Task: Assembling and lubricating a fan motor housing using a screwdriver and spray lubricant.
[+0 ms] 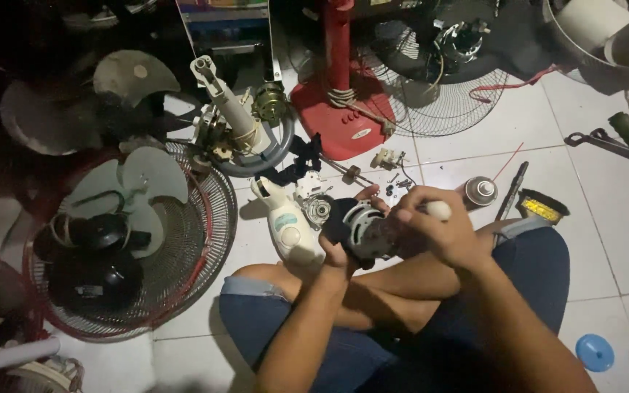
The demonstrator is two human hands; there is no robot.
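Hands meet over the lap of a person sitting cross-legged on the tiled floor [475,167]. Left hand [338,247] cups a fan motor [369,231] from below, fingers wrapped round its dark end. Right hand [434,229] is fisted round a white-handled tool [439,210], pressed against the motor. Just beside lies a cream housing [289,229]; a spray can [480,191] stands near the right knee, a fan grille [183,247] to the left.
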